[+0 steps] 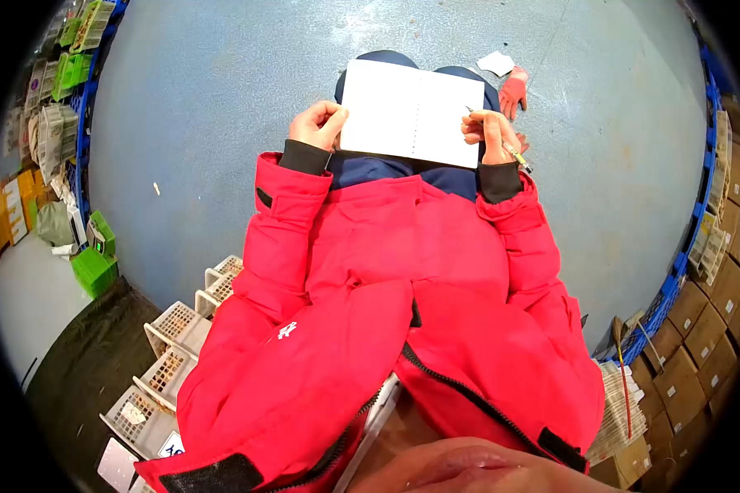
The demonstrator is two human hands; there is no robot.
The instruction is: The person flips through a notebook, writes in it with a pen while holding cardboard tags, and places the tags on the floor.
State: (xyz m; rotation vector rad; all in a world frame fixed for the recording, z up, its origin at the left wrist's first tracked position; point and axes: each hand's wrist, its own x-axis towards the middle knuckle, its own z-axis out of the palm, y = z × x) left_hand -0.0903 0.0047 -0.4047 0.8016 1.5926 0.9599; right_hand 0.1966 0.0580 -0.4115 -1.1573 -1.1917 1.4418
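Note:
An open notebook (378, 111) with white pages lies across my knees, in dark blue trousers (370, 168). My left hand (316, 125) pinches the notebook's left edge, thumb on the page. At the right page's edge, my right hand (492, 134) is closed around a pen (516, 156). The pen's tip points up and left over the page, and its back end sticks out below my fingers. No writing can be made out on either page.
Beyond my right knee, a red glove (514, 92) and a crumpled white paper (496, 63) lie on the blue-grey floor (222, 99). White plastic baskets (173, 370) stand at lower left, near a green bin (94, 271). Cardboard boxes (703, 341) are stacked behind blue racking (670, 287).

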